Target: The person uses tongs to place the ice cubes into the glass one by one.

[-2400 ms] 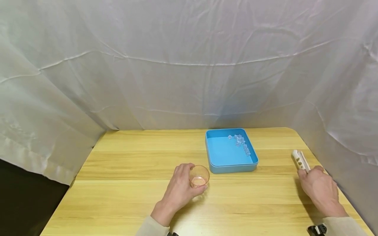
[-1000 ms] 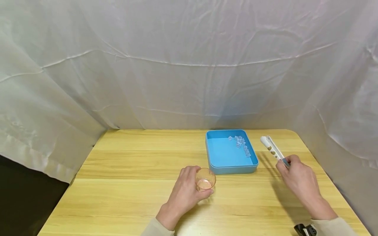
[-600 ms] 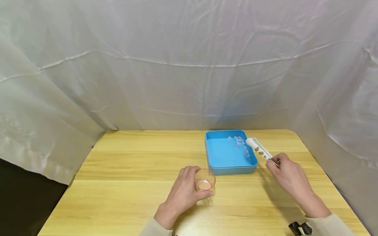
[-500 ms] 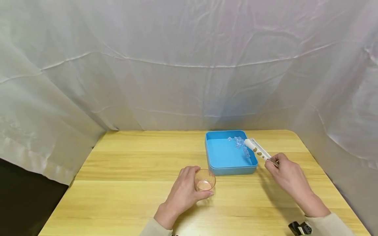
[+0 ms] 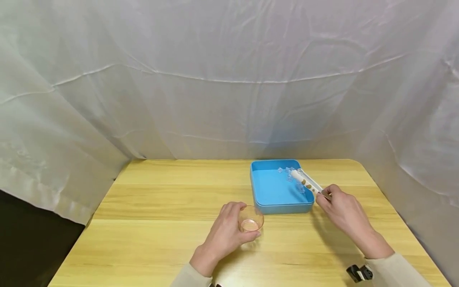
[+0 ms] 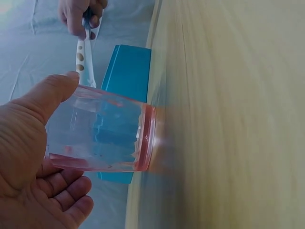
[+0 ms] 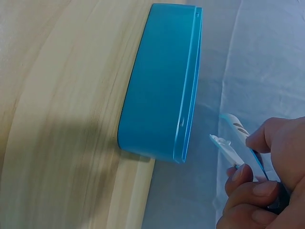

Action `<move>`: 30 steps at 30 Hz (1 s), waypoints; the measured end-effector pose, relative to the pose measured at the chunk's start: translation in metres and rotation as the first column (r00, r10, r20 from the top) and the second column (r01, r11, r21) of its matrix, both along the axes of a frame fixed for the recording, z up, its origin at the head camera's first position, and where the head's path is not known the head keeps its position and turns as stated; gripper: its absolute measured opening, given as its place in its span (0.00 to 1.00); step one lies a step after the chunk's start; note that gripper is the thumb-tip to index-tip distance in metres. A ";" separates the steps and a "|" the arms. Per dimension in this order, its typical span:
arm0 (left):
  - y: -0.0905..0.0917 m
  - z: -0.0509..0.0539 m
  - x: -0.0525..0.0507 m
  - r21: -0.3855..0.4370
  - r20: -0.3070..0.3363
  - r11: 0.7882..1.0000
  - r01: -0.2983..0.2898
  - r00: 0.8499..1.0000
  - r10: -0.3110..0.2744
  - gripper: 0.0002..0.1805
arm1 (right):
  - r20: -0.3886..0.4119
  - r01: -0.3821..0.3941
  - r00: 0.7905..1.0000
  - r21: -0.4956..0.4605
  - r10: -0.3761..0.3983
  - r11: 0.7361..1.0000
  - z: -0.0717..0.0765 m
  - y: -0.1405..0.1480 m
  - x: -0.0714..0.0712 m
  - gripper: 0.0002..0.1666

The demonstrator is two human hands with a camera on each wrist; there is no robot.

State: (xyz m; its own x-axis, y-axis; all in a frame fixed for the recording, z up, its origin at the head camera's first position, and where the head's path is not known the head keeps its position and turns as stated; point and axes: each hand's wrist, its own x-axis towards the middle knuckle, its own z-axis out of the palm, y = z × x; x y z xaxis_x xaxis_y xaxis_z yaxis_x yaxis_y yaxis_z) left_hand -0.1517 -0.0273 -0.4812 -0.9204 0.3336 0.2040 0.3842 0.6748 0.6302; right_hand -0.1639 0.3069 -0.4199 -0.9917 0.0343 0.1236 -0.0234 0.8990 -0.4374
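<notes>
My left hand grips a clear pinkish-orange cup standing on the table, thumb on the near side and fingers on the far side. In the left wrist view the cup looks empty. My right hand pinches white tongs with brown spots; their tips are over the right part of a blue tray, above several clear cubes. In the right wrist view the two arms of the tongs stand apart. Whether the tips touch a cube cannot be told.
The wooden table fills the lower view. A pale grey curtain hangs behind it and on both sides. A dark area lies beyond the left edge. Each wrist wears a black device.
My right hand has moved left with the tongs, from the table's right side to over the tray. Along with the cup, my left hand has shifted slightly right.
</notes>
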 end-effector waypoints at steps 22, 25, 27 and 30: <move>0.006 0.002 -0.003 -0.037 -0.010 0.999 0.034 0.999 -0.034 0.45 | -0.084 -0.049 0.995 0.138 0.061 0.989 -0.005 0.007 -0.011 0.15; 0.006 0.001 -0.003 -0.027 -0.012 0.999 0.035 0.999 -0.035 0.45 | -0.109 -0.061 0.991 0.175 0.081 0.983 -0.006 0.008 -0.016 0.13; 0.007 0.000 -0.003 -0.021 -0.018 0.999 0.036 0.999 -0.036 0.44 | -0.125 -0.071 0.987 0.200 0.097 0.977 -0.006 0.008 -0.019 0.13; 0.007 0.001 -0.003 -0.016 -0.031 0.999 0.036 0.999 -0.037 0.44 | -0.161 -0.090 0.978 0.246 0.132 0.965 -0.007 0.008 -0.025 0.14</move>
State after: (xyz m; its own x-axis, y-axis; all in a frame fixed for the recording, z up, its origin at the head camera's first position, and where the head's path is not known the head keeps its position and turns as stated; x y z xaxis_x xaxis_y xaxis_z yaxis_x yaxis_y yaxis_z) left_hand -0.1550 -0.0200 -0.4805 -0.9008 0.3702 0.2270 0.4281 0.6696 0.6069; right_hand -0.1891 0.3148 -0.4267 -0.9497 -0.1262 0.2866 -0.1863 0.9633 -0.1931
